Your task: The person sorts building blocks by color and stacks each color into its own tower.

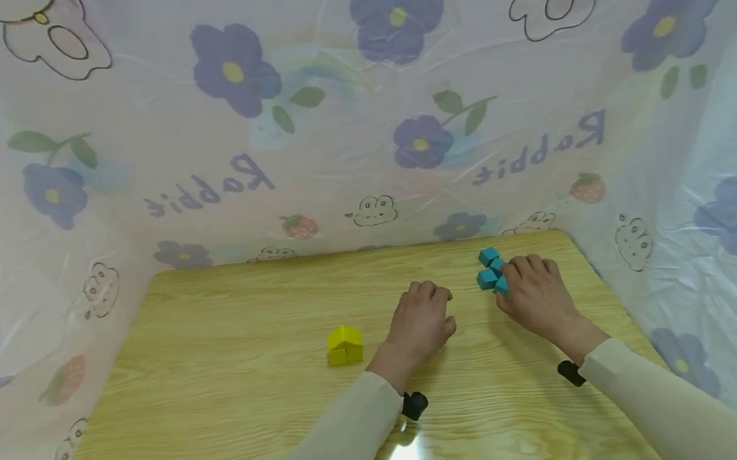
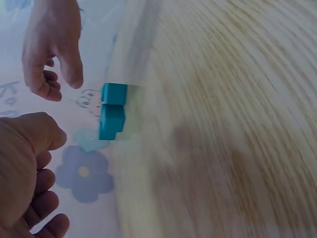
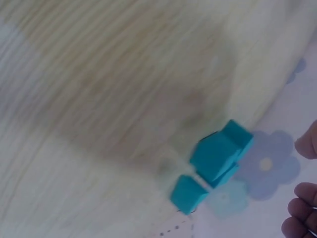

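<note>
Several small teal blocks lie grouped on the table at the back right. My right hand hovers beside and over them, its fingers loosely bent and hiding part of the group. A gap shows between that hand and the teal blocks in the right wrist view; nothing is in its grasp. My left hand hangs above the table between the teal group and some yellow blocks, holding nothing. The left wrist view shows its fingers relaxed and apart from the teal blocks. The yellow blocks stand together in a house-like shape with a peaked top.
The wooden table ends at a patterned cloth that rises behind it and along both sides. Black wrist bands sit at both cuffs. A bright reflection lies on the table near the front.
</note>
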Tool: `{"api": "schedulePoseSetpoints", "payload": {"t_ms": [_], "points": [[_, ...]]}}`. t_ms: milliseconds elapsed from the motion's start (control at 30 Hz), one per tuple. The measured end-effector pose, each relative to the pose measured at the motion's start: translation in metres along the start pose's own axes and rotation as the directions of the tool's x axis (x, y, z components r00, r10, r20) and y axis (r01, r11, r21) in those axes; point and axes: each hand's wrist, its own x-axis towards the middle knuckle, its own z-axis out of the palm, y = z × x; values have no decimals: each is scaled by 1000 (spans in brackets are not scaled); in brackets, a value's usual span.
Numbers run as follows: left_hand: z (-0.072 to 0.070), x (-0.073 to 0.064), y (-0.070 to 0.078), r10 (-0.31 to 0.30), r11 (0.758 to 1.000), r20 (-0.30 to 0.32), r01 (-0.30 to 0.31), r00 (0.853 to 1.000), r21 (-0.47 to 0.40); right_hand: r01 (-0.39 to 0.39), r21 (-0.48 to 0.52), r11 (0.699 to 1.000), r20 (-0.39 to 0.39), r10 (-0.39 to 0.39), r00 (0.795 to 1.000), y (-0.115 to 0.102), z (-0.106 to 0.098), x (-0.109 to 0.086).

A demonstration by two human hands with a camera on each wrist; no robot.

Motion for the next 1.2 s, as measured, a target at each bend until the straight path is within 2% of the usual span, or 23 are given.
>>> {"api": "schedulePoseSetpoints", "payload": {"t_ms": [233, 467, 700, 900, 1067, 1200], "points": [[19, 21, 5, 25, 998, 6, -25, 1000, 63, -42, 16, 999, 117, 40, 992, 10, 7, -3], [40, 39, 10, -10, 995, 5, 10, 1000, 102, -35, 35, 999, 226, 26, 974, 18, 26, 12], [58, 54, 12, -25, 993, -22, 28, 999, 115, -67, 41, 997, 346, 48, 937, 17, 38, 21], [65, 64, 11, -39, 991, -11, 41, 999, 131, -57, 19, 998, 376, 45, 925, 11, 44, 22], [70, 73, 10, -60, 991, 29, 57, 998, 119, -77, 14, 997, 376, 67, 924, 10, 48, 24], [72, 77, 13, -68, 992, 53, 62, 996, 112, -89, -7, 996, 395, 84, 915, 12, 49, 25]]}}
